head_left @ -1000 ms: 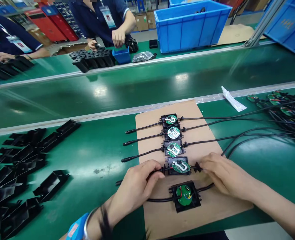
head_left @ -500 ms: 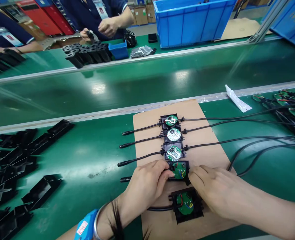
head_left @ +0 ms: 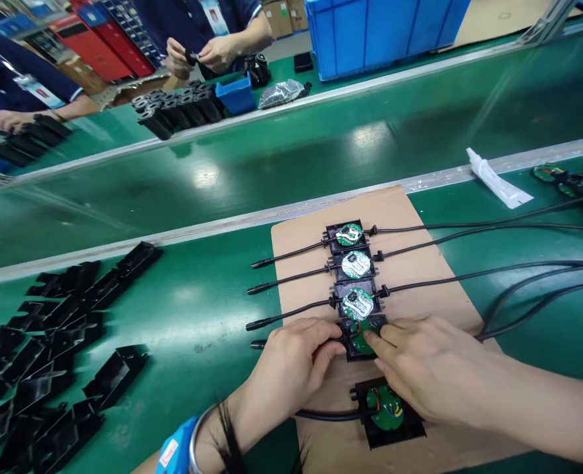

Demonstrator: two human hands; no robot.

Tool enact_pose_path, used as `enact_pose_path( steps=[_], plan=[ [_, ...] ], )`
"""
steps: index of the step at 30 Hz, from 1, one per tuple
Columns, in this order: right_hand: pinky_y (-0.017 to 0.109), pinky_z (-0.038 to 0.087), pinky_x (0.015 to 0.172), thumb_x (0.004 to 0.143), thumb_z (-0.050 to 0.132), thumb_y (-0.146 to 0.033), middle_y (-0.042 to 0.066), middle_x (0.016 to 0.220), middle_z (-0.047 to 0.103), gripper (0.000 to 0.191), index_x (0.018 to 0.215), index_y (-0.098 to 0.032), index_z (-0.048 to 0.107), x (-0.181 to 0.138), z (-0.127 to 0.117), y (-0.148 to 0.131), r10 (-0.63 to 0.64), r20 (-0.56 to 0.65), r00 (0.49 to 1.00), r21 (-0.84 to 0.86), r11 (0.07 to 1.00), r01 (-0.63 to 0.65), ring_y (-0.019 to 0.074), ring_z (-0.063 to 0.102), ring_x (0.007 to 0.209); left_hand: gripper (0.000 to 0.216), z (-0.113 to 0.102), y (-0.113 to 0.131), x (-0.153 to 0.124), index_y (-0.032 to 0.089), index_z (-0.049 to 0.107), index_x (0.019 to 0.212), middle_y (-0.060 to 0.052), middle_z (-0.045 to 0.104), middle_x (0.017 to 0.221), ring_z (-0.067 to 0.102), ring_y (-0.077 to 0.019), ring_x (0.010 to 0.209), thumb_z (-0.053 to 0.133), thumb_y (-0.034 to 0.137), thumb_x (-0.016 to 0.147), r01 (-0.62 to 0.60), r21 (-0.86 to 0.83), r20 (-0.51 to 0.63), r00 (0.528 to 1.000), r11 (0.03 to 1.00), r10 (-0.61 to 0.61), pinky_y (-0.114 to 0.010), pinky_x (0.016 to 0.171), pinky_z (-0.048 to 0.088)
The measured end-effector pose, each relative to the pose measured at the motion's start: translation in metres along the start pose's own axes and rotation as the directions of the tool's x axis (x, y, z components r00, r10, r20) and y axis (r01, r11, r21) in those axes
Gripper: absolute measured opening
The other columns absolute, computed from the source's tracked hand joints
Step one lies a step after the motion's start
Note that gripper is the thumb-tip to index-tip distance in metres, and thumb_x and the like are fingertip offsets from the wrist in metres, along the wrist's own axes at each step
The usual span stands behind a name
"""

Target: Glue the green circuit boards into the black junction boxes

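Here, left hand (head_left: 291,368) and right hand (head_left: 429,368) pressed fingers down on fourth black housing (head_left: 363,339); fingers not clamped, lying close together on it. Housing small, square, round green board inside, cable running both sides; sat fourth in row on cardboard sheet (head_left: 410,217). Fifth housing (head_left: 390,415) just below. Green surface (head_left: 197,309); loose black covers (head_left: 49,342) left. Conveyor belt (head_left: 271,164) beyond, blue crate (head_left: 380,33) far side.

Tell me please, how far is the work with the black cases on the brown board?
Three cases lie in a row, each with a round circuit board seated. Left hand and right hand press on the fourth case. The fifth case, nearest, lies untouched. More loose circuit boards lie at the right.
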State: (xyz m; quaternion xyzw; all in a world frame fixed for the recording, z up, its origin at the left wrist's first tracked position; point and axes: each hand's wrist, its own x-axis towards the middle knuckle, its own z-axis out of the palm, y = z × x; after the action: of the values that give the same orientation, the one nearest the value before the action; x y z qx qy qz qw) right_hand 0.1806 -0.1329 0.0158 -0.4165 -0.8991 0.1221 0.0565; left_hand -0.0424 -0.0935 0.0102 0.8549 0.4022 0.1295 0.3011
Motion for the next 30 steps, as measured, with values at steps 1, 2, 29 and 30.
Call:
enact_pose_path(
  steps=[1, 2, 29, 30],
  plan=[
    [0.031, 0.033, 0.051, 0.083, 0.056, -0.016, 0.006, 0.083, 0.069, 0.023, 0.103, -0.014, 0.067, 0.0, 0.001, 0.0, -0.001, -0.005, 1.0, 0.003, 1.0, 0.001, 0.0182, 0.06, 0.065, 0.011, -0.001, 0.0, 0.0, 0.022, 0.065, 0.096, 0.001, 0.071, 0.092, 0.067, -0.0171, 0.083, 0.057, 0.018, 0.089, -0.019, 0.01, -0.003, 1.0, 1.0, 0.019, -0.028, 0.074, 0.052],
    [0.03, 0.034, 0.051, 0.081, 0.057, -0.015, 0.006, 0.084, 0.069, 0.025, 0.104, -0.013, 0.067, 0.0, 0.003, -0.001, -0.004, -0.011, 1.0, 0.005, 1.0, 0.004, 0.0182, 0.06, 0.064, 0.013, -0.001, 0.001, -0.001, 0.021, 0.065, 0.097, -0.001, 0.071, 0.093, 0.066, -0.0174, 0.083, 0.055, 0.017, 0.09, -0.039, 0.028, -0.007, 0.999, 0.999, 0.039, -0.028, 0.073, 0.052],
    [0.03, 0.031, 0.05, 0.076, 0.059, -0.015, 0.008, 0.076, 0.069, 0.015, 0.087, -0.012, 0.069, 0.001, 0.01, -0.005, 0.01, -0.1, 0.995, 0.015, 1.0, -0.009, 0.0189, 0.06, 0.062, 0.051, 0.029, 0.025, -0.034, 0.002, 0.05, 0.13, -0.019, 0.062, 0.126, 0.061, -0.027, 0.115, 0.035, 0.002, 0.082, -0.223, 0.674, 0.093, 0.971, 0.704, 0.219, -0.035, 0.093, 0.055],
    [0.03, 0.032, 0.05, 0.075, 0.059, -0.015, 0.008, 0.076, 0.069, 0.015, 0.086, -0.012, 0.069, 0.002, 0.01, -0.006, 0.007, -0.105, 0.994, 0.016, 1.0, -0.006, 0.019, 0.06, 0.062, 0.05, 0.034, 0.026, -0.034, 0.0, 0.051, 0.129, -0.021, 0.061, 0.125, 0.061, -0.0287, 0.115, 0.036, 0.003, 0.081, -0.221, 0.704, 0.103, 0.972, 0.674, 0.211, -0.035, 0.092, 0.055]
  ],
)
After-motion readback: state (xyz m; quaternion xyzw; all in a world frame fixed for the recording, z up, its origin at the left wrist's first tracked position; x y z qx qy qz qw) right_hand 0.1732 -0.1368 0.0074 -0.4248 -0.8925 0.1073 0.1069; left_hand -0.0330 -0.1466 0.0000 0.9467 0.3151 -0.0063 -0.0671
